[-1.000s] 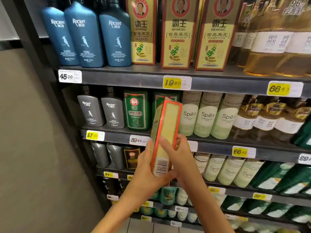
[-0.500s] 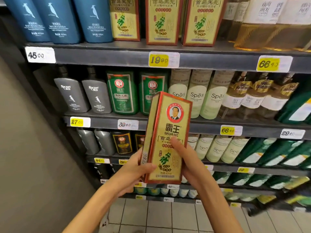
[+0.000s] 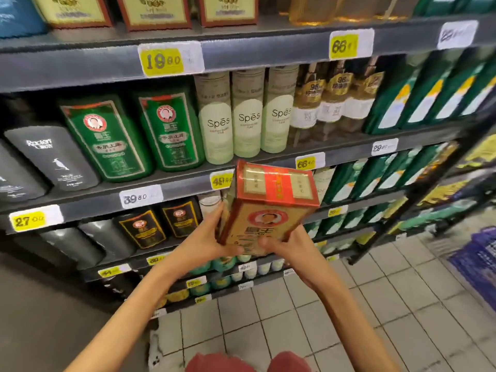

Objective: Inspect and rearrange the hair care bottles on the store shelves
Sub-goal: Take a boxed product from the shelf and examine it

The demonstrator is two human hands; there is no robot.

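Nearest the camera, a red garment shows at the lower edge of view, over a pale tiled floor. Two bare forearms extend forward and converge.

The left hand is curled round the lower left edge of the red-and-yellow box, with the thumb on the front face and the fingers along the left side. The right hand is curled round the lower right corner of the same box, thumb on the front face. Its fingers pass behind the box and are hidden.

The red-and-yellow box is held in the air by both hands, clear of every shelf, and is tilted so that its red top flap faces the camera. The front carries a round portrait emblem; the finer print is blurred. It sits in front of the 49.80 price tag, just below the Spes bottles.

The middle shelf holds, from left to right:
- grey Raclen bottles
- two green bottles
- the three pale Spes bottles
- amber bottles
- dark green containers

All of these stand upright, side by side. A 39.80 tag is fixed to the shelf edge.

The lower shelf holds plain grey bottles and two black bottles at the left.

On the top shelf, the lower parts of three matching boxes stand above a 19.80 tag.

At the far right, a blue crate sits on the floor, blurred.
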